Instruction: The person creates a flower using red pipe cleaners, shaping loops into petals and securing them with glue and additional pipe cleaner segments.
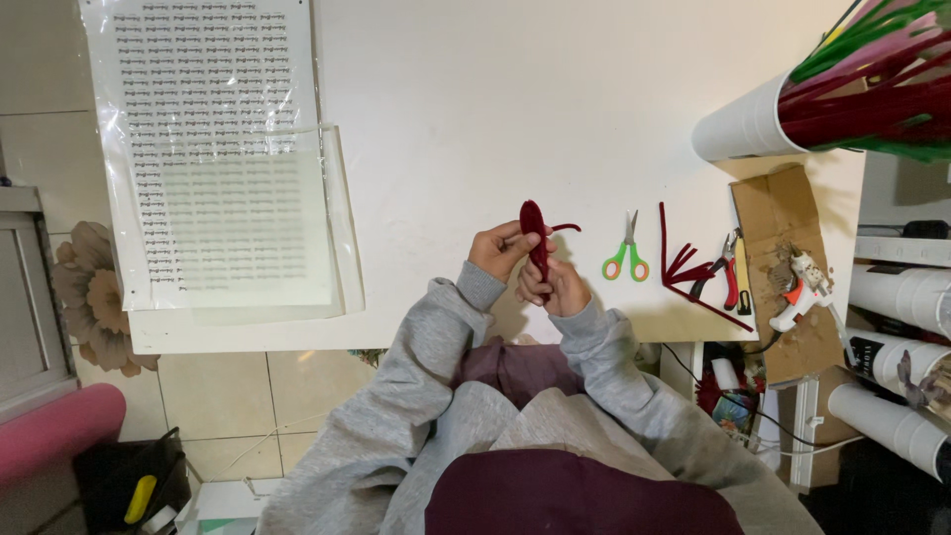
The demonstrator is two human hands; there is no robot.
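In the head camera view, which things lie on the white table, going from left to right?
Printed sheet in plastic → left hand → dark red pipe-cleaner piece → right hand → green scissors → red pipe-cleaner stems → red pliers → glue gun.

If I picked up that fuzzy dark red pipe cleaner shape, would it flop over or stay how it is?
The dark red pipe cleaner shape would probably keep its form: its loop stands upright above the left hand and right hand, and a thin end juts sideways unsupported. It likely feels light, since fingertips alone hold it. It probably bends easily.
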